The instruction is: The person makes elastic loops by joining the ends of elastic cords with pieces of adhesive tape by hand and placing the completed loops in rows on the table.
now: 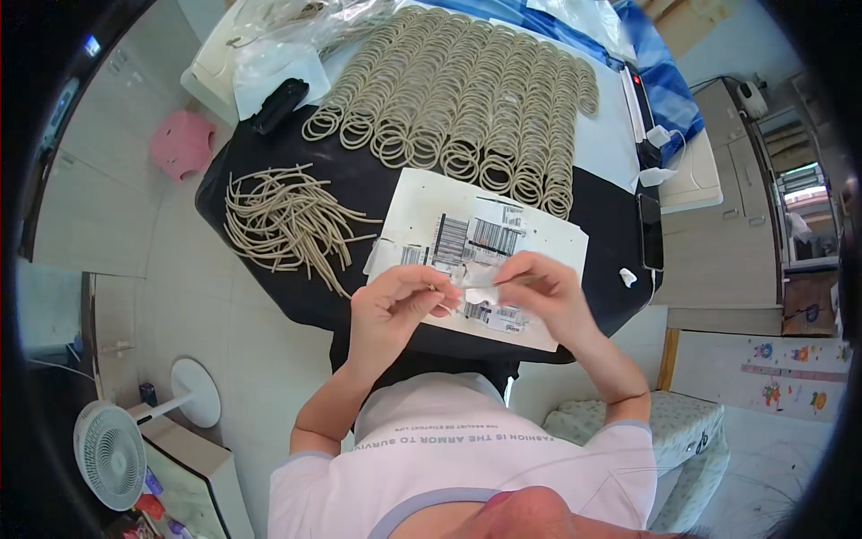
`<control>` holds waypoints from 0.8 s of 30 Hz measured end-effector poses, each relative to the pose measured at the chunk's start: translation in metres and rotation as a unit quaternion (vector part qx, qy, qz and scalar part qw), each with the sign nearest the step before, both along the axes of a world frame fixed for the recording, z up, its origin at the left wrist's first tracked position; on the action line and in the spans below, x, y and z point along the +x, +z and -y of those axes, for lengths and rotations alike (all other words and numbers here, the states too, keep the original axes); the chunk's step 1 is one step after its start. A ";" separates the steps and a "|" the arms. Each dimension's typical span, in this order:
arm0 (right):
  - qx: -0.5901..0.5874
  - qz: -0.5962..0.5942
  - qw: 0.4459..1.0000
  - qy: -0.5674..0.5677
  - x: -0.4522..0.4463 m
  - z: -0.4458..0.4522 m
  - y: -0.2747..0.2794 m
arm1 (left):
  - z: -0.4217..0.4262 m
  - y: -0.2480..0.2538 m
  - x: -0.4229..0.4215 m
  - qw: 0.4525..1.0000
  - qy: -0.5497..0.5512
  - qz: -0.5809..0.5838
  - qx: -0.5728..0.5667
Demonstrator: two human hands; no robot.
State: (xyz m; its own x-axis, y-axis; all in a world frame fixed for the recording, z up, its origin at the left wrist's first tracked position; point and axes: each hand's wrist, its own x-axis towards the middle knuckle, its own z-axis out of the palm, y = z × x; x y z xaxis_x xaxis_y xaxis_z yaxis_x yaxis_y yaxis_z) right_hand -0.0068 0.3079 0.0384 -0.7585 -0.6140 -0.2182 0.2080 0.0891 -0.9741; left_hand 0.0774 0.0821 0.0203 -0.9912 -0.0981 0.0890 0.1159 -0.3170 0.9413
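Observation:
Over a white board with several barcode labels, both of my hands work close together. My left hand is closed in a pinch around one end of a thin beige cord. Across from it, my right hand pinches the same cord between thumb and fingers, so a short stretch spans the gap. The exact ends are hidden by my fingertips. A crumpled white scrap lies on the board just beneath. Left of the board is a loose pile of beige cords.
Beyond the board, overlapping rows of beige rings cover the table. A black object lies at the far left, near plastic bags. On the right are a phone, a power strip and a small white piece.

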 end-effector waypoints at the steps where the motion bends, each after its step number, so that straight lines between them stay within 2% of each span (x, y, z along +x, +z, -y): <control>1: -0.045 0.024 0.999 -0.015 -0.003 -0.008 -0.003 | -0.002 -0.002 -0.001 1.000 0.002 0.022 0.003; 3: -0.135 0.070 0.987 -0.047 -0.005 -0.019 -0.007 | -0.008 -0.008 -0.003 0.999 -0.002 0.049 0.013; 6: -0.201 0.139 0.964 -0.102 -0.001 -0.024 -0.009 | -0.019 -0.018 -0.004 0.998 -0.021 0.051 0.020; 9: -0.155 0.126 0.974 -0.110 0.000 -0.022 -0.008 | -0.031 -0.027 -0.005 0.999 -0.033 0.027 -0.006; 12: -0.175 0.157 0.970 -0.055 -0.004 -0.028 -0.014 | -0.039 -0.027 -0.002 0.997 -0.007 0.064 -0.034; 15: -0.119 0.175 0.977 -0.033 -0.009 -0.028 -0.014 | -0.042 -0.030 0.001 0.996 0.019 0.054 -0.071; 18: -0.036 0.145 0.989 -0.022 -0.011 -0.029 -0.022 | -0.042 -0.035 0.002 0.992 0.035 -0.004 -0.122; 21: 0.033 0.074 0.996 -0.042 -0.007 -0.022 -0.023 | -0.038 -0.035 0.002 0.984 0.028 -0.010 -0.177; 24: 0.051 0.046 0.997 -0.036 -0.005 -0.018 -0.020 | -0.035 -0.036 0.001 0.971 0.033 -0.055 -0.229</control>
